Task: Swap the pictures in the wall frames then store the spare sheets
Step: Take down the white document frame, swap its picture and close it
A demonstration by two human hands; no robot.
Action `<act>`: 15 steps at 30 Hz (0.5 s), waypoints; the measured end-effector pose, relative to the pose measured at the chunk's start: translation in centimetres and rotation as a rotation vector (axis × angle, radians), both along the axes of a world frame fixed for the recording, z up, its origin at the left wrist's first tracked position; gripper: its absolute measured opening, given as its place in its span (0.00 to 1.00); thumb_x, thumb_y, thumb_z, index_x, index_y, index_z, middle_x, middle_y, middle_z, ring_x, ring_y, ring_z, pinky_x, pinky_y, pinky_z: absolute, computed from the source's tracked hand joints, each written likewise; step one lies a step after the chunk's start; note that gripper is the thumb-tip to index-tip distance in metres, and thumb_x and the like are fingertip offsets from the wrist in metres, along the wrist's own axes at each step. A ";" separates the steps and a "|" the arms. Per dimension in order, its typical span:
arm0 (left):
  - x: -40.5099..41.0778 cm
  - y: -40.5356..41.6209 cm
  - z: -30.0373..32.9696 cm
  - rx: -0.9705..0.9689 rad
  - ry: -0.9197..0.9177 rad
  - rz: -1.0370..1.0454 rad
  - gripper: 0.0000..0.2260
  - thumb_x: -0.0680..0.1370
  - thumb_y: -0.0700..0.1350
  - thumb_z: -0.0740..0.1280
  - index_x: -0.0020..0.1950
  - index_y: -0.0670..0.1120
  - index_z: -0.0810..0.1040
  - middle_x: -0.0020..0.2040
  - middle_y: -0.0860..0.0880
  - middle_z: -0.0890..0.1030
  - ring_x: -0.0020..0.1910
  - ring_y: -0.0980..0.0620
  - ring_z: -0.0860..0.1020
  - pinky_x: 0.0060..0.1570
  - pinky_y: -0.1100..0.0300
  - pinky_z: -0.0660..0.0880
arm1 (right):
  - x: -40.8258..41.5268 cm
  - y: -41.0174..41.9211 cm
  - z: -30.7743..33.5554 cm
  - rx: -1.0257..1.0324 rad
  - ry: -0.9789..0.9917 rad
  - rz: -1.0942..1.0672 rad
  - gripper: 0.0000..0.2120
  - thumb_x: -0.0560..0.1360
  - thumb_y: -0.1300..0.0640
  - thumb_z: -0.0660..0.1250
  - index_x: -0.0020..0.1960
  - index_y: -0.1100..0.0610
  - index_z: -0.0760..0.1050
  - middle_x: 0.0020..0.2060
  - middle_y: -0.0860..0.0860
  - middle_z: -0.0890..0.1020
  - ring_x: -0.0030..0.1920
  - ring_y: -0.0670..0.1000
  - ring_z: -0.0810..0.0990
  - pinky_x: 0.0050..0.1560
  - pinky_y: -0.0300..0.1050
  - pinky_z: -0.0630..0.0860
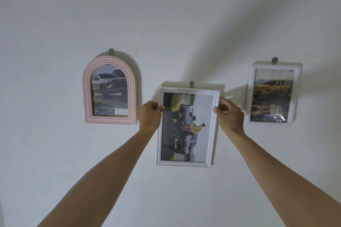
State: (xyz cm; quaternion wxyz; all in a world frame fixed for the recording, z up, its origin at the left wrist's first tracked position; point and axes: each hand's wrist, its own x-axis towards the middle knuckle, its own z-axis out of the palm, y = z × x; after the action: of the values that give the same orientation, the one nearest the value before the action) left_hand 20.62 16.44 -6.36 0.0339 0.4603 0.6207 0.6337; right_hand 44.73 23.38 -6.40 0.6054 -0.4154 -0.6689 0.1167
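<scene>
Three frames hang on a white wall. The middle one is a white rectangular frame holding a sideways picture of a grey vehicle with a person in yellow. My left hand grips its left edge near the top. My right hand grips its right edge at the same height. At the left, a pink arched frame shows a silver pickup. On the right, a white rounded frame shows a yellow pickup.
Each frame hangs from a small grey wall hook; the middle frame's hook sticks up just above its top edge. The plain white wall fills the rest of the view.
</scene>
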 end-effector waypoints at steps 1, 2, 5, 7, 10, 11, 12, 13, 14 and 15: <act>0.0 -0.1 0.0 0.012 0.017 0.020 0.13 0.77 0.46 0.71 0.57 0.40 0.79 0.47 0.47 0.81 0.45 0.49 0.78 0.43 0.65 0.70 | 0.0 0.0 -0.1 0.015 -0.001 -0.021 0.12 0.77 0.62 0.69 0.60 0.57 0.81 0.47 0.50 0.85 0.47 0.49 0.81 0.41 0.19 0.67; 0.1 -0.2 0.0 0.023 0.043 0.039 0.13 0.76 0.46 0.72 0.57 0.40 0.79 0.48 0.47 0.81 0.44 0.51 0.77 0.40 0.68 0.68 | -0.1 0.0 -0.1 0.026 -0.008 -0.046 0.11 0.77 0.62 0.70 0.59 0.57 0.81 0.48 0.51 0.85 0.47 0.49 0.82 0.43 0.20 0.68; 0.0 -0.5 0.2 0.009 0.111 0.081 0.13 0.76 0.47 0.73 0.57 0.41 0.80 0.49 0.47 0.83 0.43 0.53 0.75 0.35 0.70 0.65 | -0.1 -0.1 0.0 0.038 -0.016 -0.082 0.10 0.77 0.61 0.71 0.58 0.59 0.82 0.48 0.52 0.86 0.46 0.47 0.81 0.51 0.34 0.72; -0.1 -0.5 0.4 -0.012 0.113 0.095 0.14 0.76 0.47 0.72 0.58 0.42 0.81 0.50 0.47 0.84 0.43 0.53 0.76 0.40 0.66 0.68 | -0.1 -0.3 0.1 0.027 -0.019 -0.071 0.10 0.77 0.61 0.70 0.57 0.59 0.82 0.49 0.53 0.86 0.45 0.47 0.81 0.51 0.35 0.73; -0.3 -0.4 0.5 -0.016 0.123 0.106 0.15 0.75 0.49 0.72 0.58 0.42 0.81 0.50 0.47 0.84 0.45 0.52 0.78 0.44 0.62 0.69 | 0.2 -0.5 0.2 0.005 0.002 -0.042 0.11 0.77 0.60 0.71 0.58 0.60 0.81 0.50 0.52 0.85 0.46 0.46 0.81 0.50 0.30 0.72; -0.3 -0.4 0.5 -0.017 0.123 0.108 0.15 0.75 0.49 0.72 0.58 0.43 0.81 0.50 0.48 0.84 0.45 0.52 0.78 0.44 0.62 0.69 | 0.2 -0.6 0.2 0.000 0.009 -0.038 0.12 0.77 0.60 0.71 0.59 0.60 0.81 0.50 0.52 0.85 0.46 0.46 0.81 0.50 0.30 0.72; -0.3 -0.4 0.5 -0.016 0.122 0.110 0.15 0.75 0.50 0.72 0.58 0.43 0.81 0.49 0.48 0.84 0.44 0.52 0.77 0.43 0.62 0.69 | 0.3 -0.6 0.1 -0.005 0.012 -0.036 0.12 0.76 0.60 0.71 0.59 0.60 0.80 0.50 0.52 0.85 0.47 0.47 0.81 0.50 0.30 0.72; -0.3 -0.4 0.5 -0.017 0.122 0.112 0.15 0.75 0.50 0.72 0.57 0.43 0.80 0.49 0.48 0.84 0.44 0.53 0.77 0.43 0.63 0.69 | 0.3 -0.6 0.1 -0.008 0.012 -0.036 0.13 0.76 0.60 0.71 0.60 0.60 0.80 0.50 0.52 0.85 0.47 0.47 0.81 0.49 0.29 0.72; -0.3 -0.5 0.5 -0.018 0.123 0.118 0.16 0.75 0.50 0.72 0.57 0.43 0.80 0.48 0.48 0.84 0.43 0.53 0.77 0.43 0.62 0.69 | 0.4 -0.6 0.1 -0.011 0.009 -0.038 0.13 0.76 0.59 0.71 0.60 0.60 0.80 0.50 0.52 0.85 0.46 0.47 0.81 0.49 0.29 0.72; -0.2 -0.5 0.5 -0.021 0.122 0.122 0.16 0.74 0.51 0.73 0.57 0.43 0.80 0.48 0.48 0.84 0.43 0.53 0.76 0.43 0.62 0.69 | 0.4 -0.6 0.1 -0.013 0.006 -0.039 0.13 0.76 0.59 0.71 0.60 0.60 0.80 0.50 0.52 0.85 0.46 0.47 0.82 0.49 0.30 0.72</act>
State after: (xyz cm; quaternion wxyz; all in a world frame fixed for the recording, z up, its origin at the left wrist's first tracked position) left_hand 20.38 15.96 -5.82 -0.0379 0.4591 0.6551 0.5988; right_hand 45.13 22.81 -6.32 0.6069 -0.4320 -0.6579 0.1106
